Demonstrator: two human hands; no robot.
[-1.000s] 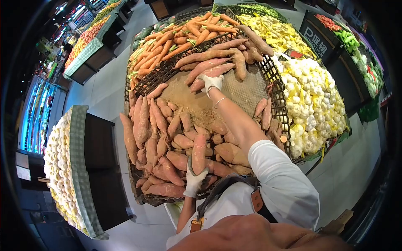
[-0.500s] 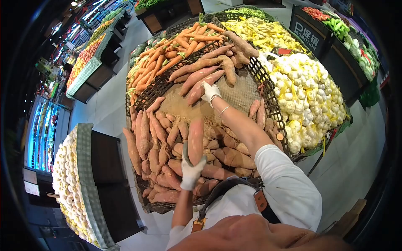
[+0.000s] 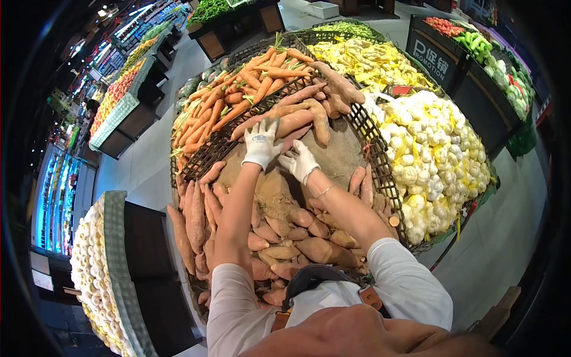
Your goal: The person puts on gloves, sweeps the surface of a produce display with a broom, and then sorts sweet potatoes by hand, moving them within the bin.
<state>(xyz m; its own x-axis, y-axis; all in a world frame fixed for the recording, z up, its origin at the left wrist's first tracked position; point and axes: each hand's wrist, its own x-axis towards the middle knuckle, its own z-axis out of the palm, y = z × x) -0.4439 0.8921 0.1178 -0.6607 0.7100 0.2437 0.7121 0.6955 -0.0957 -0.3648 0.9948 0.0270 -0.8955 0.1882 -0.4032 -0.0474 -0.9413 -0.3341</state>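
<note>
Both my hands wear white gloves and reach to the upper part of a sweet potato bin. My left hand lies over the left end of the upper row, fingers spread, against a large sweet potato. Just to its right, my right hand has its fingers apart, close to a reddish sweet potato partly hidden behind the hands. Brown sacking lines the bin around them. Nearer my body is a loose pile of smaller sweet potatoes, partly covered by my arms.
A black plastic lattice separates the carrots from the sweet potatoes. White garlic in yellow netting is heaped to the right. Another garlic stand is at the left, beside the tiled floor.
My left hand has moved from the near pile, where it held a large sweet potato, up to the far row, and is spread there. My right hand has drawn back slightly toward me.
</note>
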